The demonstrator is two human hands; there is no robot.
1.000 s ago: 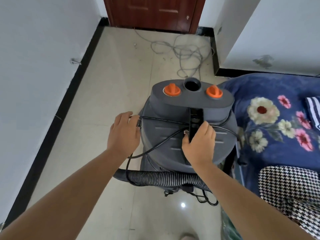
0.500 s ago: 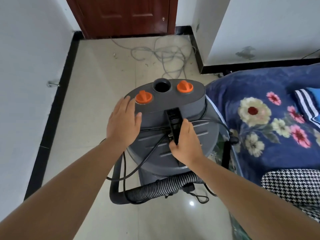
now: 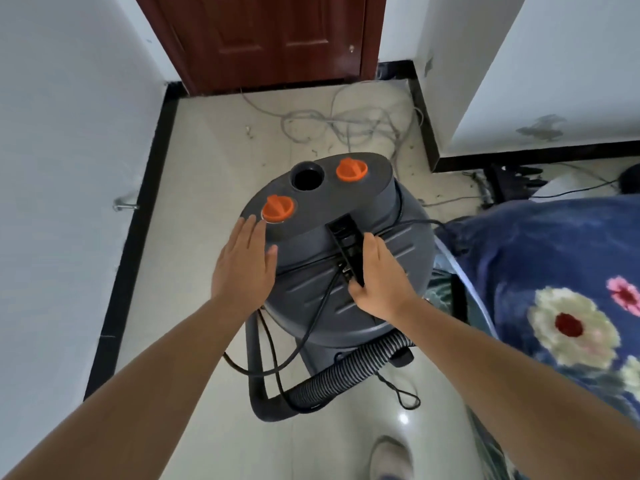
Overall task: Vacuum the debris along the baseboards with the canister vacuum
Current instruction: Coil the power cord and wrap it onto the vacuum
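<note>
Both forearms are stretched forward over the canister vacuum (image 3: 346,258), which stands on the pale tiled floor (image 3: 207,168). The left hand (image 3: 244,268) is laid flat on the vacuum's near-left shoulder, fingers straight and together, the fingertips (image 3: 250,221) just short of the nearer orange knob (image 3: 278,208). The right hand (image 3: 375,276) is curled round the black handle (image 3: 346,251) at the middle of the lid, thumb on the handle's near end. The oblong top plate is angled from near-left to far-right, its open port (image 3: 307,176) set between the two knobs, the second orange knob (image 3: 352,170) farther right. A ribbed hose (image 3: 349,372) is looped below the vacuum's near side, and a black cord (image 3: 311,327) is draped down the lid. A floral blanket (image 3: 554,289) is seen right of the vacuum. Beyond the vacuum, tangled grey cable (image 3: 349,123) and scattered debris (image 3: 412,147) are spread before the black baseboard (image 3: 424,123) and a dark red door (image 3: 277,36).
</note>
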